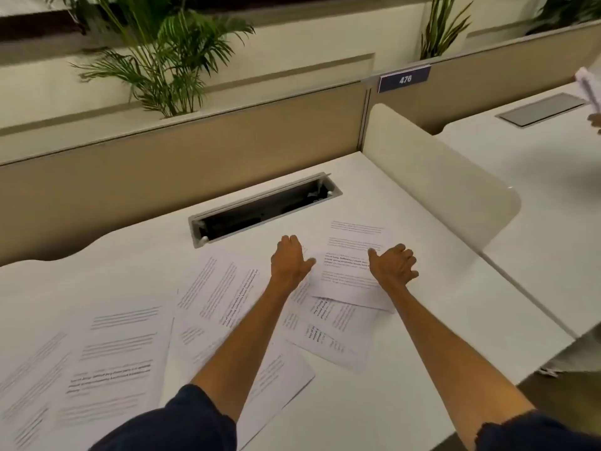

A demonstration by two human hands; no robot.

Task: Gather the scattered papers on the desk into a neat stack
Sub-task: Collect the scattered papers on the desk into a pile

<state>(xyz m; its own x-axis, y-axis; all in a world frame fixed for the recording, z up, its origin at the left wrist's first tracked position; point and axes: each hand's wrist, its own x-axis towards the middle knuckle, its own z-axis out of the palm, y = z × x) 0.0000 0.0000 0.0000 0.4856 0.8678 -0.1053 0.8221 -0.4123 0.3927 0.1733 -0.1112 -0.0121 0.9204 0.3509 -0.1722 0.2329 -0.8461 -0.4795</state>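
Both arms reach out over the white bench (406, 369) toward the far sheet (353, 265), the paper lying nearest the open cable tray (263, 208); the left hand (289, 260) rests palm-down at that sheet's left edge and the right hand (392, 263) sits on its right part, so the two flank it, likely to square it or slide it back toward the rest; neither grip pinches anything, the left one flat with thumb spread, the right one loosely spread with fingers slightly curled; the far sheet lies flat, long axis running away from the tray toward the person, print upright to the viewer, its near corner overlapping a second sheet (331, 333) whose text runs sideways, long axis roughly the same but skewed; further from the tray, to the left, a third sheet (224, 288) lies tilted with its lines slanting, and a broad overlapping spread of papers (107, 362) fans out at the near left edge; judging by this, the gathering has barely begun, since no neat stack shows anywhere.
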